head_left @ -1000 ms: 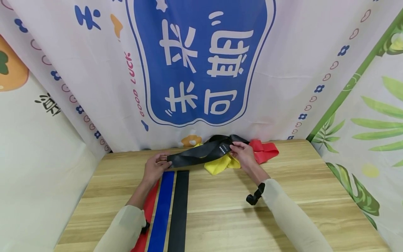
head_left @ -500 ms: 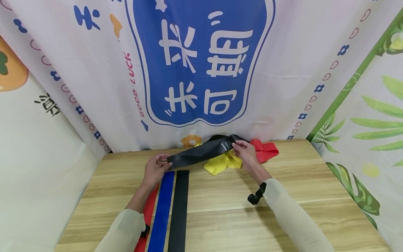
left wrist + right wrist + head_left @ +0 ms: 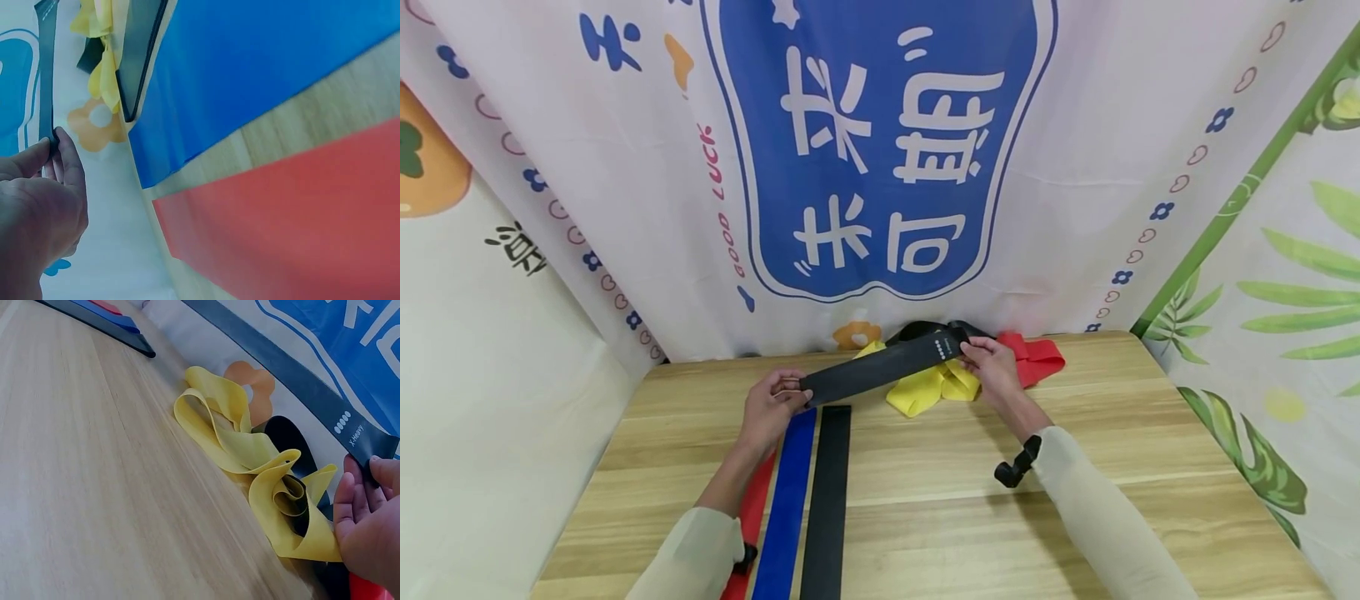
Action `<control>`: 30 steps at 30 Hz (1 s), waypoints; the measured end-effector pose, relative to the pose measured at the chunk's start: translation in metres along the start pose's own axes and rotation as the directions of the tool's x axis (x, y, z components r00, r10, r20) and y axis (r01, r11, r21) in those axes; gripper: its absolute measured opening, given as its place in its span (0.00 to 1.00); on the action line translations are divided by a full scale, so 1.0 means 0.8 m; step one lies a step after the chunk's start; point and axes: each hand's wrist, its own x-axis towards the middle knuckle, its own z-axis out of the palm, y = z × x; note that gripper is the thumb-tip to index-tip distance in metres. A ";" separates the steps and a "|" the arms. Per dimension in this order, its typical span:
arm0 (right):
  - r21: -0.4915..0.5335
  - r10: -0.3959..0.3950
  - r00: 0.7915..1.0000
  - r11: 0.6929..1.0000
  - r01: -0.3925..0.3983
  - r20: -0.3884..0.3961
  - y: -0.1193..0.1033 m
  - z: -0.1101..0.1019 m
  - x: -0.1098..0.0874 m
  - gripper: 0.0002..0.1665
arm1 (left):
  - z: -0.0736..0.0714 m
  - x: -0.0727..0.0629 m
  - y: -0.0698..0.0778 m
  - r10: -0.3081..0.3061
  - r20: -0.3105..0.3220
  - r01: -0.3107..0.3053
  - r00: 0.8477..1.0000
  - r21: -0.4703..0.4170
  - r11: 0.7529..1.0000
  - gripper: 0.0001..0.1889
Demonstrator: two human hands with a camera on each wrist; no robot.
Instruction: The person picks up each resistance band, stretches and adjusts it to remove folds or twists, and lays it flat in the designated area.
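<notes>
A black resistance band (image 3: 880,367), printed with "X-Heavy" and several white dots, is stretched flat between both hands above the table's back part. My left hand (image 3: 772,407) pinches its left end between thumb and fingers; the left wrist view shows this band (image 3: 47,75) nearly edge-on. At the other end, my right hand (image 3: 996,371) pinches the band near the print (image 3: 350,428). Below the left hand lie a red band (image 3: 754,500), a blue band (image 3: 786,500) and another black band (image 3: 826,500), flat and side by side.
Behind the held band, a crumpled yellow band (image 3: 917,393) and a folded red band (image 3: 1037,360) lie by the back edge, with more black band (image 3: 290,437) among them. A printed curtain (image 3: 1075,167) hangs right behind the wooden table (image 3: 962,517).
The held band was twisted and slack; now it is taut and flat, its print facing up. My right hand has moved slightly rightward, while the left has stayed nearly in place.
</notes>
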 end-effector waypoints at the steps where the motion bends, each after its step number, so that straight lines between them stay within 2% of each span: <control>1: -0.001 0.000 1.000 1.000 0.000 0.002 0.000 -0.001 0.000 0.11 | 0.001 -0.001 0.001 0.000 0.000 0.000 1.000 0.000 1.000 0.17; 6: 0.005 -0.003 1.000 1.000 0.003 -0.006 -0.004 0.001 0.000 0.13 | 0.003 -0.004 0.003 0.014 -0.004 -0.014 1.000 0.023 1.000 0.17; 14: -0.009 -0.016 1.000 1.000 0.016 -0.021 -0.009 0.005 0.000 0.14 | 0.003 -0.020 0.005 0.045 0.065 -0.052 0.997 0.117 0.992 0.19; 21: -0.022 -0.048 0.999 0.999 0.048 0.004 -0.009 0.007 -0.003 0.16 | 0.002 -0.040 0.009 0.017 0.147 -0.053 0.989 0.238 0.970 0.14; 27: -0.053 -0.079 0.997 0.995 0.080 0.017 -0.008 0.010 -0.005 0.22 | 0.001 -0.056 0.010 0.015 0.212 -0.082 0.977 0.310 0.947 0.12; 30: -0.089 -0.085 0.996 0.992 0.086 0.017 -0.008 0.011 -0.004 0.22 | 0.001 -0.064 0.011 0.004 0.233 -0.085 0.972 0.337 0.937 0.12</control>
